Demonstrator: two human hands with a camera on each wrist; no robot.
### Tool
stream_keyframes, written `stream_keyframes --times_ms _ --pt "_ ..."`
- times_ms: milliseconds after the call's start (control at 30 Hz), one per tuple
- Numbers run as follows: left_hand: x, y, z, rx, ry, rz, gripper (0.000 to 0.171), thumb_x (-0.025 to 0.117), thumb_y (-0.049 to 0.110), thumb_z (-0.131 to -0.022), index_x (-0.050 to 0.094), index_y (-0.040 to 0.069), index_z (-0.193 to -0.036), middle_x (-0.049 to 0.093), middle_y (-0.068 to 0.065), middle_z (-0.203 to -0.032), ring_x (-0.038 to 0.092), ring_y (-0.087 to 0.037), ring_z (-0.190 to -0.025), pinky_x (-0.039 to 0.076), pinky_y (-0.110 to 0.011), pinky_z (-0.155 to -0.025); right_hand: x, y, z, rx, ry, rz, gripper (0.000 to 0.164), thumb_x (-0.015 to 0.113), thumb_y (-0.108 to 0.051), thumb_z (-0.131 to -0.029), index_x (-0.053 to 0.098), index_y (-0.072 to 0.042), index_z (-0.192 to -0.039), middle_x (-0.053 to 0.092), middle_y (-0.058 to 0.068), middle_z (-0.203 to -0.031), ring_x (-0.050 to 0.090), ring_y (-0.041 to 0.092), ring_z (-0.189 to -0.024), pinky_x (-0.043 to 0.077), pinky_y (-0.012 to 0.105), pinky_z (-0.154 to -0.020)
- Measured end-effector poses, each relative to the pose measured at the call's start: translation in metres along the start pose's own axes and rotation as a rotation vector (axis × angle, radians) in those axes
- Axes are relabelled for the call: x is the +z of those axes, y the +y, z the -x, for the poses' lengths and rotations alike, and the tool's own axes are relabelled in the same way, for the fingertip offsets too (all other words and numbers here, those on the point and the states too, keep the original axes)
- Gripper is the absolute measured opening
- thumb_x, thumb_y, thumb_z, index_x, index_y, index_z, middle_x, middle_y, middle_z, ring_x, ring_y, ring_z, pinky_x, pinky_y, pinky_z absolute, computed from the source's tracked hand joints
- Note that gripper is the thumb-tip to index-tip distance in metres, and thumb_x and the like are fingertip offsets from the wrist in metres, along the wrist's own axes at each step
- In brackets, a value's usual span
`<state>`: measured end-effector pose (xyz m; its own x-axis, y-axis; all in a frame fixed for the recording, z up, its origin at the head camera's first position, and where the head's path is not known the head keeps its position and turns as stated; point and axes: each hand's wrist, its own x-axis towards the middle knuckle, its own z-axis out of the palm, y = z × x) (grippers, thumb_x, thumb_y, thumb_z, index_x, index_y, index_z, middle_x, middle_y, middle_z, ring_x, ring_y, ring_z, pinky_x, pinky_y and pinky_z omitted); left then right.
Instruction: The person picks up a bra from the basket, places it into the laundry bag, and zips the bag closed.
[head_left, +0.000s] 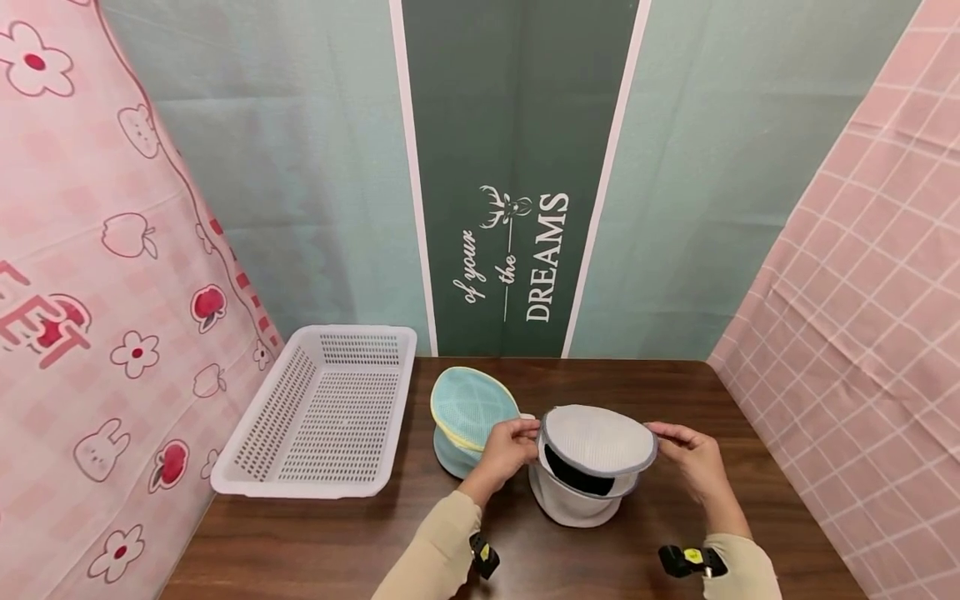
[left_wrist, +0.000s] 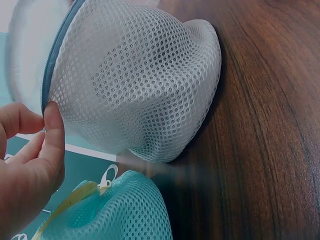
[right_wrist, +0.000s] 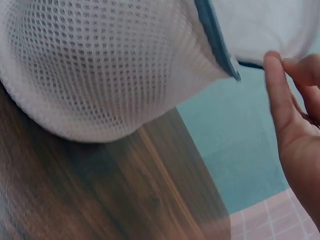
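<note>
A white mesh laundry bag [head_left: 573,507] with grey zip edging stands upright on the table in the head view. Its round lid [head_left: 600,440] is lifted at the front, and something black [head_left: 576,477] shows through the gap; what it is I cannot tell. At the left side, my left hand [head_left: 508,450] pinches the zip edge between thumb and fingers, as the left wrist view confirms. Opposite it, my right hand [head_left: 696,460] pinches the lid's edge, seen also in the right wrist view. A teal mesh bag [left_wrist: 125,210] with yellow edging sits beside the left hand.
A white perforated plastic basket [head_left: 405,400] lies on the left of the dark wooden table [head_left: 315,546]. Green cloth [head_left: 330,208] hangs behind the table, with pink cloths [head_left: 862,275] along the sides. Each wrist carries a small black camera [head_left: 684,561].
</note>
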<state>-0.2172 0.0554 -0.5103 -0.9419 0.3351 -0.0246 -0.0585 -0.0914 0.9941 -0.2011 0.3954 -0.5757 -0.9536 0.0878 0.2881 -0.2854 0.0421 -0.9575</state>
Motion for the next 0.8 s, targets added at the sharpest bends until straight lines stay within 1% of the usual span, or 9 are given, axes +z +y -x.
stream_keyframes --times_ms 133,167,200,300,367,400,467,667,800 --pt "0.000 0.000 0.001 -0.005 0.008 0.002 0.047 0.053 -0.017 -0.067 0.059 -0.010 -0.114 0.060 -0.013 -0.095 0.055 -0.015 -0.071 0.052 -0.034 -0.061 0.019 -0.046 0.014 0.033 -0.131 -0.128 0.028 0.062 -0.009 -0.086 0.065 0.008 -0.108 0.067 0.008 -0.104 0.063 0.014 -0.094 0.052 0.028 -0.071" --pt "0.000 0.000 0.001 -0.009 0.013 0.001 0.047 0.053 -0.017 -0.068 0.060 -0.010 -0.114 0.060 -0.013 -0.095 0.055 -0.016 -0.071 0.052 -0.034 -0.061 0.021 -0.046 0.014 0.033 -0.155 -0.154 0.029 0.064 -0.013 -0.086 0.066 0.008 -0.107 0.067 0.007 -0.104 0.062 0.013 -0.095 0.051 0.028 -0.073" --pt "0.000 0.000 0.001 -0.012 0.017 0.004 0.046 0.053 -0.016 -0.069 0.059 -0.010 -0.114 0.060 -0.013 -0.095 0.056 -0.016 -0.071 0.052 -0.034 -0.061 0.025 -0.052 0.015 0.047 -0.153 -0.149 0.024 0.063 -0.010 -0.087 0.067 0.006 -0.105 0.068 0.006 -0.102 0.063 0.013 -0.094 0.051 0.027 -0.073" --pt "0.002 0.002 0.001 -0.016 0.029 0.028 0.040 0.054 -0.012 -0.075 0.059 -0.010 -0.115 0.059 -0.012 -0.094 0.056 -0.015 -0.071 0.052 -0.032 -0.061 0.033 -0.062 0.017 0.095 -0.102 -0.018 0.018 0.064 -0.005 -0.086 0.069 0.005 -0.100 0.069 0.004 -0.096 0.063 0.010 -0.089 0.051 0.025 -0.071" --pt "0.003 0.003 0.000 -0.015 0.032 0.043 0.035 0.056 -0.008 -0.080 0.058 -0.010 -0.115 0.059 -0.012 -0.093 0.056 -0.014 -0.070 0.052 -0.031 -0.060 0.037 -0.064 0.017 0.131 -0.055 0.108 0.019 0.068 -0.006 -0.084 0.069 0.005 -0.099 0.069 0.005 -0.093 0.063 0.010 -0.085 0.051 0.025 -0.069" --pt "0.004 0.003 0.000 -0.017 0.032 0.054 0.034 0.057 -0.007 -0.082 0.058 -0.011 -0.115 0.058 -0.012 -0.092 0.056 -0.013 -0.070 0.052 -0.031 -0.060 0.042 -0.076 0.020 0.174 -0.016 0.206 0.019 0.068 -0.005 -0.083 0.068 0.007 -0.098 0.069 0.006 -0.091 0.062 0.009 -0.083 0.051 0.025 -0.067" --pt "0.004 0.004 0.001 -0.020 0.032 0.056 0.033 0.060 -0.006 -0.083 0.058 -0.011 -0.115 0.058 -0.013 -0.091 0.056 -0.013 -0.068 0.052 -0.032 -0.060 0.044 -0.075 0.020 0.191 0.002 0.286 0.024 0.071 -0.007 -0.082 0.066 0.010 -0.097 0.069 0.010 -0.091 0.061 0.010 -0.081 0.050 0.025 -0.066" --pt "0.005 0.015 0.008 -0.017 0.015 0.022 0.034 0.062 -0.010 -0.081 0.057 -0.014 -0.114 0.058 -0.021 -0.093 0.055 -0.014 -0.066 0.053 -0.035 -0.062 0.044 -0.072 0.021 0.217 0.030 0.400 0.027 0.074 -0.011 -0.079 0.068 0.009 -0.096 0.068 0.011 -0.089 0.058 0.006 -0.079 0.047 0.023 -0.065" --pt "0.006 0.027 0.016 0.002 0.005 0.010 0.033 0.060 -0.011 -0.081 0.056 -0.016 -0.113 0.058 -0.024 -0.094 0.055 -0.014 -0.067 0.053 -0.037 -0.063 0.045 -0.074 0.023 0.216 0.026 0.388 0.032 0.072 -0.015 -0.082 0.066 0.009 -0.102 0.068 0.008 -0.092 0.058 0.005 -0.080 0.049 0.025 -0.067"
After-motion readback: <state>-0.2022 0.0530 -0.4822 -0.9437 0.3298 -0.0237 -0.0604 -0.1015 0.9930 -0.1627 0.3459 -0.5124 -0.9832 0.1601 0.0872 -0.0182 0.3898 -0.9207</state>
